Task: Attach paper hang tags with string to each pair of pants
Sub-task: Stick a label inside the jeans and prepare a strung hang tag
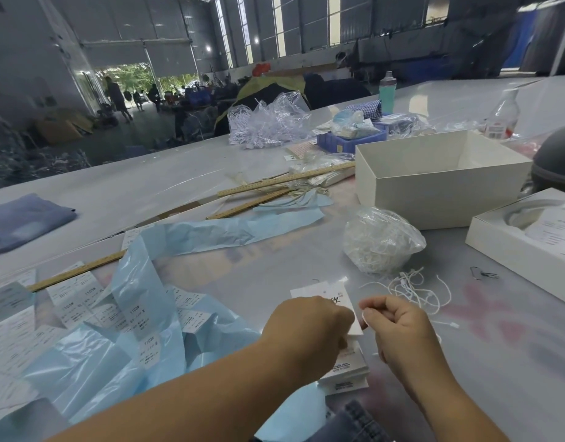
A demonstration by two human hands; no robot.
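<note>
- Near the table's [275,173] front edge, our left hand [306,327] pinches a white tag [330,298].
- Our right hand [399,323] pinches a string end [364,320] beside the tag.
- Jeans [348,424] lie at the front edge.

pale blue plastic sheet [141,282], white box [434,186], blue checked cloth [365,110].

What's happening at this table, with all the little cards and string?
A person is working on paper tags at a big table. The left hand holds a white tag above a small stack of tags, while the right hand pinches something small and white at the tag's edge, probably a string. Loose strings lie just beyond, beside a clear bag of more string. A bit of denim shows at the bottom edge.
</note>
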